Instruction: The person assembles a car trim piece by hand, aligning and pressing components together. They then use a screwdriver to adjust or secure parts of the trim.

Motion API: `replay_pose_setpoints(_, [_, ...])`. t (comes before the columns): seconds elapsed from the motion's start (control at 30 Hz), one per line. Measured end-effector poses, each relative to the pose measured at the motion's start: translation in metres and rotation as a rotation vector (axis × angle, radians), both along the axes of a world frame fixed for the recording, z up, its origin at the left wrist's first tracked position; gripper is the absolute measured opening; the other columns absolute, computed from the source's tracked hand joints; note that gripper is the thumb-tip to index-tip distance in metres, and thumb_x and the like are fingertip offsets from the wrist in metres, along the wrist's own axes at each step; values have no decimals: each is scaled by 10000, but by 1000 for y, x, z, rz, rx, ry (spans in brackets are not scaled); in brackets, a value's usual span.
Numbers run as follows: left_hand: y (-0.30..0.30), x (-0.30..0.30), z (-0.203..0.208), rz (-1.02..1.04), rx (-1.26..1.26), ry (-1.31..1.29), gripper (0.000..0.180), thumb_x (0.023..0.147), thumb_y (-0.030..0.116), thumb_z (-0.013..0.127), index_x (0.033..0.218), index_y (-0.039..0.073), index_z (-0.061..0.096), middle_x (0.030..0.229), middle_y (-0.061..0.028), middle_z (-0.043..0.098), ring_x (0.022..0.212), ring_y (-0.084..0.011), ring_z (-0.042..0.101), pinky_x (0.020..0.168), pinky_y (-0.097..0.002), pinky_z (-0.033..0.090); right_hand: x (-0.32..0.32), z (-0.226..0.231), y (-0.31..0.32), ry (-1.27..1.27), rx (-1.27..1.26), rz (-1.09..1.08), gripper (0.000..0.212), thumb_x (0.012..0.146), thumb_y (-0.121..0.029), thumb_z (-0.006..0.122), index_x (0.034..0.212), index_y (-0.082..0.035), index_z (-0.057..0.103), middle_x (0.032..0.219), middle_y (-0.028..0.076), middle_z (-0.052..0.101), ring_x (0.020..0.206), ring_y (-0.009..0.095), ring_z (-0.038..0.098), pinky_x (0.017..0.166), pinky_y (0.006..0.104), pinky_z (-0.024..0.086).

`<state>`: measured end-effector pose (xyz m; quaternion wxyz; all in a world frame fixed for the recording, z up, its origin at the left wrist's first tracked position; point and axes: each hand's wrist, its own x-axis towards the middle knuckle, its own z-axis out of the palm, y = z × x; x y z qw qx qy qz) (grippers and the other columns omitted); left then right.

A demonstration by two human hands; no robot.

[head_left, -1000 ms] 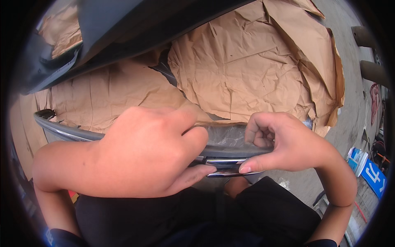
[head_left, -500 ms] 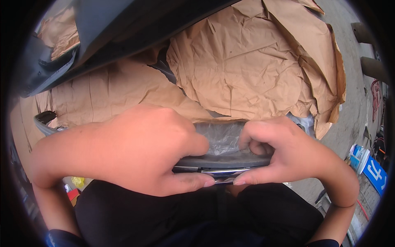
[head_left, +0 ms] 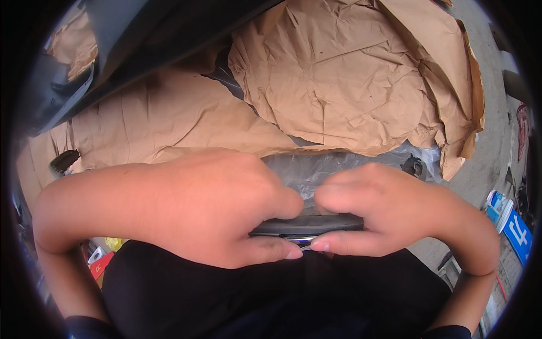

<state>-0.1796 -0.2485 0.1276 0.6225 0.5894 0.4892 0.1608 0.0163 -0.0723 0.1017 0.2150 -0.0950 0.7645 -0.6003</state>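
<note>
Head view — one left hand point(head_left: 226, 206), one right hand point(head_left: 375, 206), fingers point(head_left: 291, 204) clasping one dark strip point(head_left: 307, 225)

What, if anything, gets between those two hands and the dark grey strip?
Nothing visible: the left hand and right hand grip the dark grey strip directly. Brown paper and clear plastic sheeting lie beyond it, not between.

Narrow gap between left fingers point(head_left: 289, 204) and right fingers point(head_left: 334, 198) beyond dark strip point(head_left: 307, 225), black panel point(head_left: 186, 39) an obstacle at upper left.

Crumpled brown paper point(head_left: 339, 79) over clear plastic sheeting point(head_left: 296, 169), the support beneath hidden.
</note>
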Motion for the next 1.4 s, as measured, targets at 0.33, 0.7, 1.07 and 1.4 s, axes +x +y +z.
replay_pose_setpoints(0.33, [-1,-2,3,25,173,18,401,903,313,821,758,51,555,658,-104,525,584,-339,571,511,-427,436,-1,1,1,70,-58,-48,349,914,-292,806,873,-15,599,755,140,537,646,370,577,566,426,469])
replay_pose_setpoints(0.7, [3,-5,1,-14,240,135,366,896,300,821,814,26,593,683,-107,544,602,-345,589,514,-419,460,1,-2,2,95,49,-109,342,885,-292,819,873,-17,616,736,133,534,636,351,571,554,427,464])
replay_pose_setpoints(1.07, [8,-23,-1,91,80,118,356,897,248,822,1017,-1,598,738,-169,653,700,-417,650,595,-461,503,-12,-1,17,281,338,-191,530,751,-308,898,1105,-7,642,877,122,632,689,291,620,585,364,494])
replay_pose_setpoints(1.4, [13,-30,-3,161,-128,63,263,891,154,779,963,-82,686,769,-245,710,722,-396,718,631,-471,575,-30,21,-25,790,692,-138,351,699,-99,838,976,50,681,860,147,637,647,286,619,544,351,487])
